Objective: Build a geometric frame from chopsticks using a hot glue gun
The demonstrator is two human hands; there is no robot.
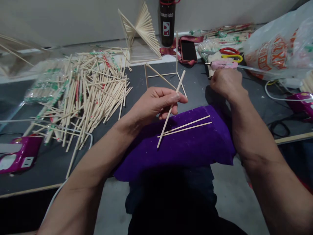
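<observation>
Looked down on a dark counter [198, 81] backed by a pale wall [73, 19]. Noted, well left of the left hand, a magenta casing [33, 148], then a wrapped bundle [47, 80] and, nearer, a loose pile of sticks [97, 88]. Saw beyond the same hand a twisted stick model [146, 32] and, just past its fingers, a thin stick frame [160, 75].

Found the left hand [162, 101] clamped on a wooden stick [168, 117], pinched between thumb and fingers above mid-length, tilted, lower end over the purple cloth [156, 160]. Saw two sticks [188, 124] lying on that cloth, below the left hand, crossed in view by the held stick; could not tell whether touching. Judged the held stick light, stiff, hardly slippery, likely to snap if bent hard; best pinched gently near the middle, ends left free.

Noted farther off, between both hands, a dark bottle [167, 26] and a phone [188, 50]. Found the right hand [227, 83] closed on the pink glue gun [223, 64], grip hidden; judged rigid, heavier than a stick, best held by the handle, away from the metal tip. Saw scissors [230, 51] just beyond the right hand and a plastic bag [271, 39] to its right.
</observation>
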